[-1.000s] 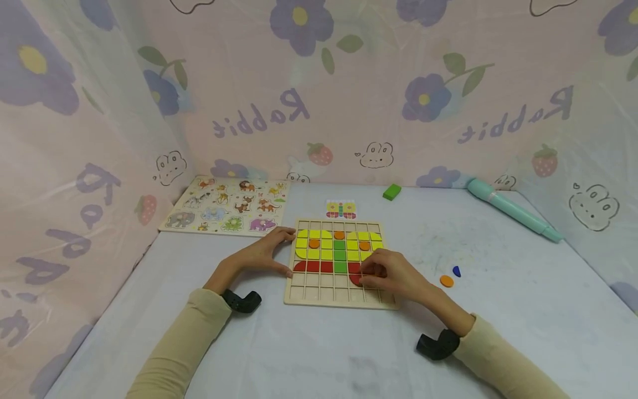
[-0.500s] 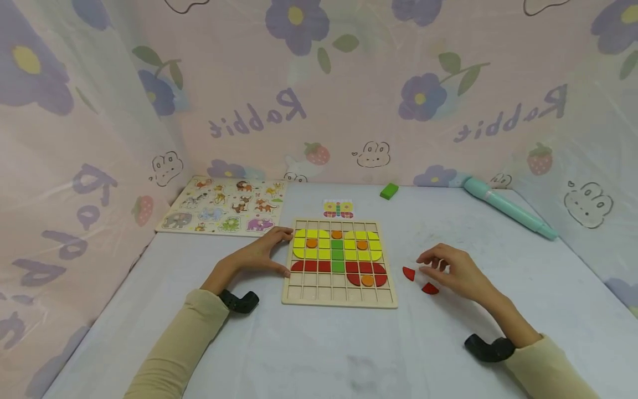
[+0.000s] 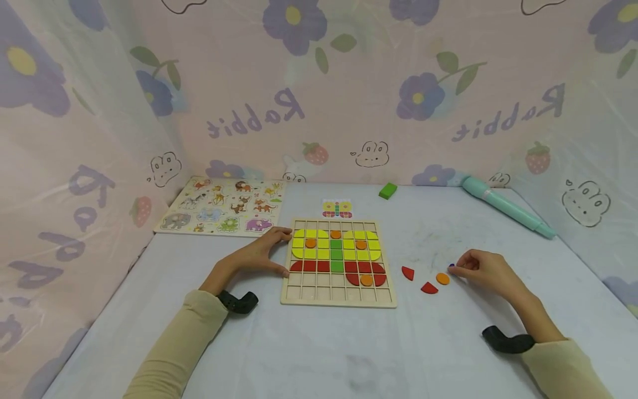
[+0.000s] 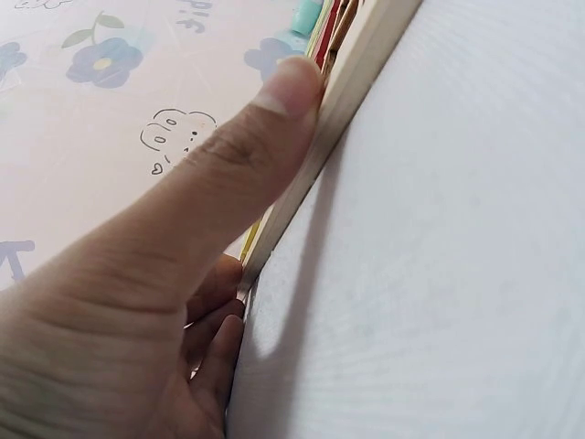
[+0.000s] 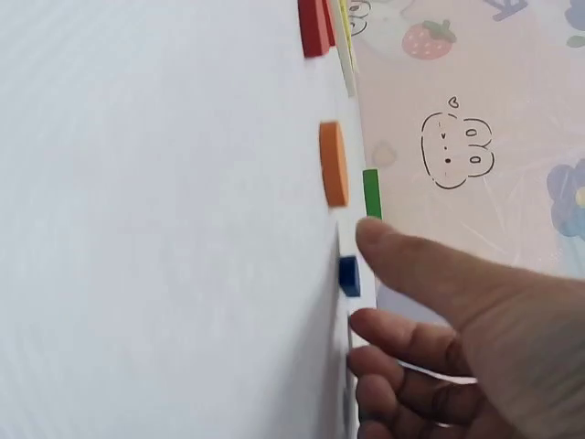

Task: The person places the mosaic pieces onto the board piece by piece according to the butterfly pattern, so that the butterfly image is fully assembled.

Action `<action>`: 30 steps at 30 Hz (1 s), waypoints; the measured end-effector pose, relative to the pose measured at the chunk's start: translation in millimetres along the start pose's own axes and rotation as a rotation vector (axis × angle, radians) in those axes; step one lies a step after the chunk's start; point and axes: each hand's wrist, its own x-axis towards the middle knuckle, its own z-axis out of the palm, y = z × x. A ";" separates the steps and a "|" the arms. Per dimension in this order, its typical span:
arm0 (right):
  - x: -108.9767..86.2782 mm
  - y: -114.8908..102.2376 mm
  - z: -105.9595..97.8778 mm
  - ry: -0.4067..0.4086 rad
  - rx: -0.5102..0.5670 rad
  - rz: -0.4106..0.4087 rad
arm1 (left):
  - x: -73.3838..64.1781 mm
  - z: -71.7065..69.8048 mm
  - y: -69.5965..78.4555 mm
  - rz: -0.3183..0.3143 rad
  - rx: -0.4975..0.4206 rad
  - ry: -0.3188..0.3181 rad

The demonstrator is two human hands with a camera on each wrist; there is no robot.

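A wooden grid board (image 3: 339, 304) lies on the table, filled with yellow, green, red and orange pieces in a butterfly-like pattern. My left hand (image 3: 253, 258) rests against its left side, the thumb (image 4: 291, 91) and fingertips along the edge. To the right of the board, my right hand (image 3: 485, 270) is low over a small blue piece (image 5: 349, 276). In the right wrist view its thumb and index finger stand apart on either side of that piece. Close by lie an orange disc (image 3: 442, 279) and two red quarter-round pieces, one nearer the board (image 3: 407, 273), the other nearer me (image 3: 430, 288).
Behind the board lies a small butterfly picture card (image 3: 336, 209). An animal puzzle board (image 3: 224, 205) is at the back left. A green block (image 3: 387, 191) and a teal pen-shaped tube (image 3: 508, 208) lie farther back. Printed curtains enclose the table.
My right hand has left the board and moved right, first past the red pieces, then to the blue piece. Two red pieces now lie on the table. My left hand stays at the board's edge.
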 end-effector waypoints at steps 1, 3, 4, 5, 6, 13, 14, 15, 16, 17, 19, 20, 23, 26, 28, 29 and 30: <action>1.2 0.2 1.6 -0.004 0.000 0.002 | -0.1 0.0 -0.2 0.001 -0.002 0.000; 3.6 0.2 4.6 -0.005 0.001 -0.003 | -0.3 0.0 -0.5 0.006 -0.006 0.001; 4.7 -0.1 5.9 -0.003 0.003 -0.008 | -0.4 0.2 -0.7 0.008 -0.007 0.002; 5.6 -0.2 7.1 -0.001 0.005 -0.014 | -0.5 0.5 -0.9 0.008 -0.007 0.002; 6.5 -0.6 8.5 -0.003 0.007 -0.017 | -0.6 0.7 -1.2 0.008 -0.006 0.002; 13.7 -13.7 14.3 0.006 0.036 -0.043 | -1.0 0.4 -0.1 0.007 -0.006 0.001; 15.0 -17.9 15.5 0.012 0.044 -0.051 | -1.0 0.1 0.5 0.010 -0.011 0.000; 16.3 -23.2 16.9 0.017 0.057 -0.067 | -0.8 -0.3 0.9 0.012 -0.014 -0.001; 17.8 -29.5 18.8 0.020 0.071 -0.081 | -0.9 -0.5 1.1 0.015 -0.014 -0.003; 19.4 -36.2 21.3 0.023 0.077 -0.097 | -0.8 -0.7 1.2 0.016 -0.014 -0.005; 22.7 -51.7 28.0 0.027 0.094 -0.139 | -0.6 -0.9 1.2 0.014 -0.008 -0.008; 24.6 -59.6 32.0 0.024 0.097 -0.167 | -0.5 -0.9 1.1 0.014 -0.006 -0.008; 29.3 -84.3 44.0 0.008 0.111 -0.272 | 0.5 -0.6 0.1 0.005 0.004 -0.009; 33.4 -109.8 55.8 -0.020 0.141 -0.394 | 1.1 -0.4 -0.8 0.000 0.000 -0.007; 35.6 -125.3 63.4 -0.038 0.163 -0.468 | 1.3 0.0 -1.5 -0.009 -0.002 -0.009; 36.8 -132.7 67.5 -0.047 0.171 -0.499 | 1.3 0.2 -2.0 -0.008 -0.004 -0.009; 38.0 -139.4 71.4 -0.058 0.177 -0.527 | 1.2 0.4 -2.5 -0.004 -0.004 -0.009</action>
